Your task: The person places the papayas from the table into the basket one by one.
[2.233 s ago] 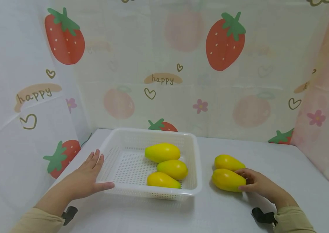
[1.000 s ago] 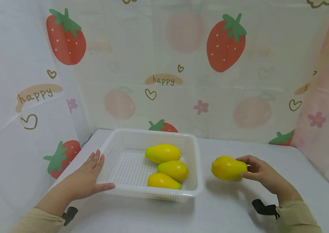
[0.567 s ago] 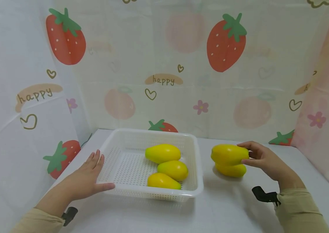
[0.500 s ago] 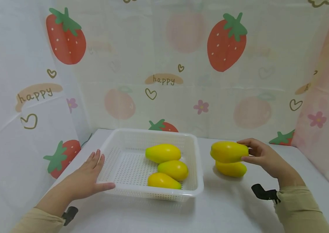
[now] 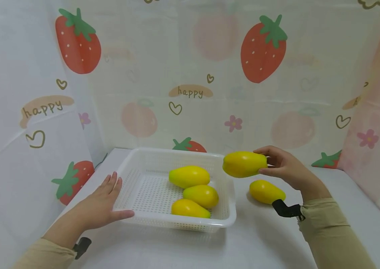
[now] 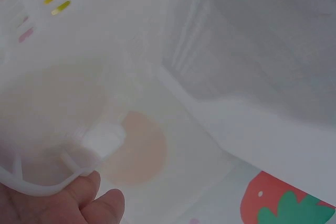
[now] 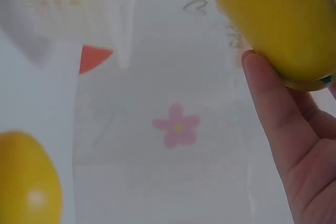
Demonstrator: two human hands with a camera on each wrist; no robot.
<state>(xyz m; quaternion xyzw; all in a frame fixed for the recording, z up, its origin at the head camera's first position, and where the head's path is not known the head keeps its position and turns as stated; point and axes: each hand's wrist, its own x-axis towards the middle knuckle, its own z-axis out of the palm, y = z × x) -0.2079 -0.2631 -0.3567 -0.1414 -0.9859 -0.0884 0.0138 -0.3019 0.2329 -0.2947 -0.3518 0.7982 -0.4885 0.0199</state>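
My right hand (image 5: pixel 285 166) holds a yellow papaya (image 5: pixel 243 164) by its narrow end, raised over the right rim of a white perforated basket (image 5: pixel 223 222). In the right wrist view the thumb presses the papaya (image 7: pixel 283 19) from one side, with the other fingers partly hidden behind it. Three more papayas lie in the basket's right half, among them one at the back (image 5: pixel 190 176). Another papaya (image 5: pixel 266 192) rests on the table beneath my right wrist. My left hand (image 5: pixel 99 205) lies spread against the basket's left side, fingertips and thumb at the rim.
The white table (image 5: pixel 243 246) runs back to a printed cloth backdrop (image 5: pixel 193 123) with strawberries and hearts. Cloth also stands along the left and right sides. A black wrist mount (image 5: pixel 287 210) juts out below my right hand.
My right hand has picked up the nearer of two papayas on the table, lifted it above the other, and carried it left to the basket's rim. The left hand has stayed in place.
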